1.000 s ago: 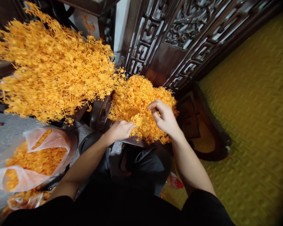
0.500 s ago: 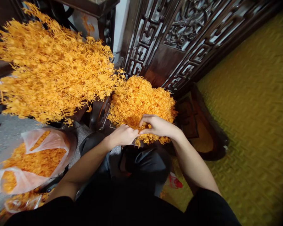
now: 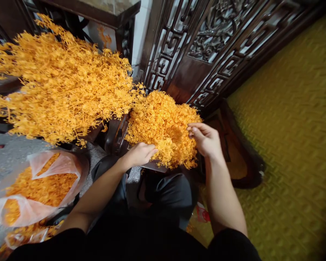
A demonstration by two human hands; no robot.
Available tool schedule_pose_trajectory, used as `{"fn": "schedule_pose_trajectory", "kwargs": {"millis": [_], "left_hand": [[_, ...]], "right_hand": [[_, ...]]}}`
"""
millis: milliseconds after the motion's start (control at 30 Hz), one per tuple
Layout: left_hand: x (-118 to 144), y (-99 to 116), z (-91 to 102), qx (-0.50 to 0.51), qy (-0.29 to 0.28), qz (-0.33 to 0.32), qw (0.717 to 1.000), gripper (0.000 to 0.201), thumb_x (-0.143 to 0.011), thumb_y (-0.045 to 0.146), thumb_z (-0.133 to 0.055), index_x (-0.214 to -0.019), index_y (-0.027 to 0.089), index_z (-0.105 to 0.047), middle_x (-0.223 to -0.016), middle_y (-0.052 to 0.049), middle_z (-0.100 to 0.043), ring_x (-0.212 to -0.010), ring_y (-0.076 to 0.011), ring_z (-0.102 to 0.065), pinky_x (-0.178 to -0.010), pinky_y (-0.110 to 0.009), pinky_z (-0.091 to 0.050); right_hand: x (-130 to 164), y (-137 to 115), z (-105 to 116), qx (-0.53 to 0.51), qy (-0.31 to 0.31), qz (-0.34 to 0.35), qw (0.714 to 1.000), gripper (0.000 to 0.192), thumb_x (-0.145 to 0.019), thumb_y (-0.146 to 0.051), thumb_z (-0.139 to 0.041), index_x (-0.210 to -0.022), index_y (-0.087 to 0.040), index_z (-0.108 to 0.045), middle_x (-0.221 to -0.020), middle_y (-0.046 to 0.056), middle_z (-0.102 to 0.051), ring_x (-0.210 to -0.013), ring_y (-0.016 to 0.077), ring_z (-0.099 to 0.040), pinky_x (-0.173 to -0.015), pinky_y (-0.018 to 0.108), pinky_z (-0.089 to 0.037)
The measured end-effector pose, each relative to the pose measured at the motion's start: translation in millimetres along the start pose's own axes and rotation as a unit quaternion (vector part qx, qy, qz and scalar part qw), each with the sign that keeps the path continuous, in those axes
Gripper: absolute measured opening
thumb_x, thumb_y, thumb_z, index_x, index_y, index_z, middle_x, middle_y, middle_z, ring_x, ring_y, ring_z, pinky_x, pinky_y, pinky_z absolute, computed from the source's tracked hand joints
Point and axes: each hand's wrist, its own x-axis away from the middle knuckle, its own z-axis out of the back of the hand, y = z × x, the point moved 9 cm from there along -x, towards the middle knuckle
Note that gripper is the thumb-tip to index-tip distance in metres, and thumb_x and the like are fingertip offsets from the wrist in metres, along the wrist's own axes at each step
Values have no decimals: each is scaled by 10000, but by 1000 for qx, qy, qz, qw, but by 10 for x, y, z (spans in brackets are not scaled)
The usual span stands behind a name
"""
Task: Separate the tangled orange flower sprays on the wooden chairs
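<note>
Half a second earlier the two hands had met at the near edge of the pile; since then the right hand (image 3: 206, 139) had lifted away to the pile's right side, while the left hand (image 3: 139, 154) had stayed at the near edge. The left grip was closed loosely, fingers curled into the orange plastic sprigs; whether it pinched a single piece could not be told. The right grip was half open, fingertips (image 3: 192, 127) just touching the strands, holding nothing clearly. The small pile of orange sprigs (image 3: 163, 123) lay on a dark surface in front of the person's knees, against a carved wooden screen (image 3: 195, 47). A larger heap of branching orange sprigs (image 3: 59, 83) spread to the left. Below it, a clear plastic bag (image 3: 35, 188) held more orange pieces. A yellow woven mat (image 3: 293, 127) covered the floor on the right.
</note>
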Motion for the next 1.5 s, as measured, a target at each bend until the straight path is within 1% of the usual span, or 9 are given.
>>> {"fn": "schedule_pose_trajectory", "kwargs": {"millis": [133, 233, 433, 633, 767, 933, 1167, 1367, 1500], "left_hand": [[-44, 55, 51, 78, 37, -16, 996, 340, -1049, 289, -459, -743, 175, -555, -645, 12, -579, -566, -103, -518, -585, -263, -335], [-58, 105, 28, 87, 37, -27, 995, 324, -1038, 269, -473, -735, 178, -540, -638, 16, -562, -569, -103, -507, -587, -267, -325], [-28, 71, 64, 117, 44, -33, 992, 388, -1033, 300, -453, -663, 185, -479, -571, 31, -474, -514, -96, -436, -550, -266, -298], [-17, -45, 137, 159, 57, 3, 986, 350, -1014, 291, -484, -683, 179, -507, -583, 38, -486, -516, -85, -449, -550, -241, -311], [-27, -44, 113, 170, 53, 13, 984, 355, -1021, 314, -475, -700, 175, -540, -595, 33, -508, -541, -89, -487, -573, -236, -335], [-42, -8, 85, 160, 55, 12, 986, 354, -1021, 319, -462, -711, 175, -552, -624, 15, -559, -566, -99, -518, -589, -240, -352], [-135, 68, 88, 167, 54, -10, 984, 415, -1008, 327, -456, -619, 185, -465, -554, 21, -495, -500, -95, -437, -533, -256, -307], [49, -187, 330, 185, 85, 41, 978, 421, -1022, 369, -461, -664, 170, -560, -524, 40, -494, -494, -91, -472, -558, -236, -359], [45, -199, 372, 204, 99, 51, 973, 421, -1022, 394, -474, -701, 161, -615, -488, 48, -471, -483, -91, -482, -564, -228, -375]], "right_hand": [[278, 131, -478, 5, -83, -33, 996, 377, -927, -542, -622, -1073, -219, -752, -752, -6, -544, -669, 129, -490, -636, 283, -413], [313, 128, -708, 118, -167, -22, 979, 368, -868, -534, -716, -775, -178, -705, -746, 2, -561, -700, 129, -509, -677, 284, -411], [31, 195, 196, -69, 210, -21, 975, 448, -781, -594, -753, -728, -213, -523, -637, -43, -531, -524, 93, -443, -517, 242, -373], [203, 357, -161, -112, 52, -104, 987, 316, -770, -366, -768, -1022, -204, -669, -856, 22, -684, -586, 104, -516, -522, 248, -397], [459, 417, -459, -97, 9, -157, 983, 496, -894, -582, -624, -1265, -257, -673, -934, 27, -628, -590, 89, -451, -466, 225, -293], [465, 316, -652, 34, -50, -151, 987, 515, -860, -666, -653, -1107, -225, -754, -648, -28, -450, -516, 86, -325, -453, 235, -243], [306, 351, -619, -81, 11, -168, 982, 424, -689, -546, -843, -858, -175, -729, -531, -104, -229, -418, 45, -161, -404, 241, -147], [172, 298, 337, -152, 220, -58, 962, 440, -676, -537, -831, -853, -194, -621, -488, -126, -292, -391, 40, -202, -366, 191, -165], [224, 376, 6, -160, 74, -129, 976, 474, -756, -427, -797, -1139, -211, -619, -667, -44, -565, -425, 62, -371, -392, 199, -263]]}}
